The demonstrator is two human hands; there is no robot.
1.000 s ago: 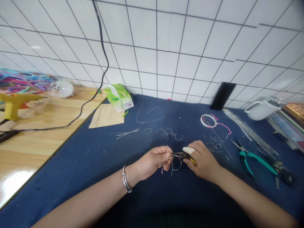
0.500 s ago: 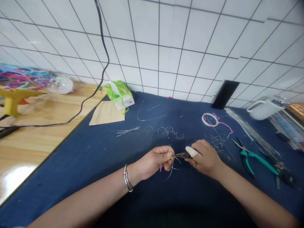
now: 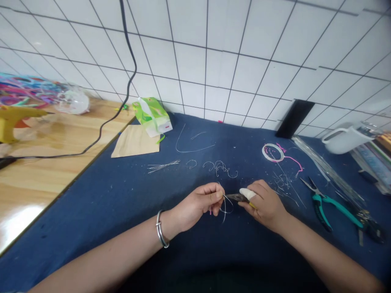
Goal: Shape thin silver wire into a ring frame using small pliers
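Thin silvery wire (image 3: 226, 211), bent into loops, is pinched between the thumb and fingers of my left hand (image 3: 205, 202). A bit of pink (image 3: 210, 211) shows below those fingers. My right hand (image 3: 263, 203) is closed around a pair of pliers (image 3: 235, 197), whose yellow handle shows beneath the fingers; a white wrap covers one finger. The jaw tips meet the wire right beside my left fingertips, and the exact grip point is too small to make out. Just beyond both hands lie several curled wire pieces (image 3: 220, 166) on the dark blue mat (image 3: 128, 211).
Straight wires (image 3: 163, 166) and a brown paper piece (image 3: 136, 142) lie left, near a green packet (image 3: 152, 116). To the right are a white ring (image 3: 264, 151) with pink cord, wire clippings (image 3: 282, 183), teal-handled pliers (image 3: 340, 207) and a white mug (image 3: 345, 138). A yellow glue gun (image 3: 12, 122) rests far left.
The loose wire ends at my left fingers have swung to the right and now form a rounder loop. The yellow plier handle has come into sight. The whole view has shifted slightly.
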